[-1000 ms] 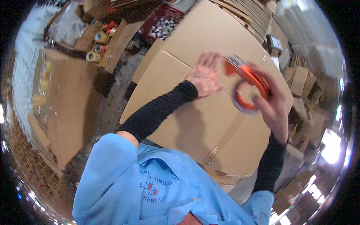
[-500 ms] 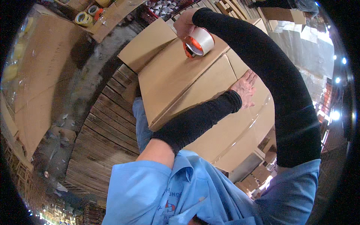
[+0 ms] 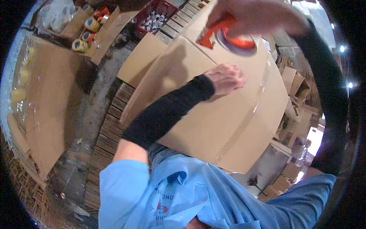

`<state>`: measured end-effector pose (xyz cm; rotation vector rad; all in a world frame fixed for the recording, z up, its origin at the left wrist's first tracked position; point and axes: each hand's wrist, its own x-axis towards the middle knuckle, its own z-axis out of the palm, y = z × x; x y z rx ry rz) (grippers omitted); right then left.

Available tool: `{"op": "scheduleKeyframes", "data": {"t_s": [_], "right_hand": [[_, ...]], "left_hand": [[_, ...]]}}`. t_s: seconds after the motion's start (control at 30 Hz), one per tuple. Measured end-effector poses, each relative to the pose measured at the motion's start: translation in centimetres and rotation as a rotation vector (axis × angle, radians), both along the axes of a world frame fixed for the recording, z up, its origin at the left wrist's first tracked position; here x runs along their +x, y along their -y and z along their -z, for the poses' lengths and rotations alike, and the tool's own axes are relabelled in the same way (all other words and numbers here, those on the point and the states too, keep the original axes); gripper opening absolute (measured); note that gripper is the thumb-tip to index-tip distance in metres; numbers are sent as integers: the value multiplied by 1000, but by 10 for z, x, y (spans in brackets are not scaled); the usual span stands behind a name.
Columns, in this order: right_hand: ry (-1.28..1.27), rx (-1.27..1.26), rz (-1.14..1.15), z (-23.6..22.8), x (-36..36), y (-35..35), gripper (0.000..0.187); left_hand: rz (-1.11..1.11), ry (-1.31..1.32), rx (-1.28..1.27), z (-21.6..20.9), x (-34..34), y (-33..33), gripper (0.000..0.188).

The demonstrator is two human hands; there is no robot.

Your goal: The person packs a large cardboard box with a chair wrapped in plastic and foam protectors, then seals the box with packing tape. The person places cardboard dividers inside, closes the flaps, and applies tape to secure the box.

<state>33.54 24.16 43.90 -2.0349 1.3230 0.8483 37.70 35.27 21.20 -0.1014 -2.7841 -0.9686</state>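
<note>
A large brown cardboard carton [image 3: 206, 122] lies before me, with shiny tape along a seam on its right part. A flap [image 3: 139, 59] stands out at its far left. Above the carton's far part, my right hand [image 3: 263, 19] is closed around an orange tape dispenser [image 3: 244, 43] carrying a wide roll; motion smears the hand. My left hand [image 3: 225, 79] is at the middle of the carton's top face, its fingers curled together. Whatever those fingers may hold is hidden.
An open carton [image 3: 114, 28] of tape rolls sits at the far left, beside a red crate [image 3: 167, 8] of small white pieces. A big cardboard sheet [image 3: 49, 103] leans at left. Wooden slats [image 3: 105, 150] run under the carton; more cardboard [image 3: 295, 82] stands at right.
My right hand has carried the tape dispenser rightward and it looks closer. My left hand has shifted left, its flat fingers now curled. The carton appears shifted and turned in view.
</note>
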Motion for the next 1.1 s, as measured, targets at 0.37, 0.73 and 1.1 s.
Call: {"op": "scheduleKeyframes", "data": {"t_s": [0.37,0.73,1.1], "right_hand": [[401,-669,281,-20,-225,-445,46],[500,-807,373,72,-341,-691,48],[506,-826,525,129,-346,-770,55]], "left_hand": [[-518,-450,-303,-35,36,-75,86],[-117,-3,-392,-23,-71,-271,78],[-4,94,-373,7,-100,-325,68]]}}
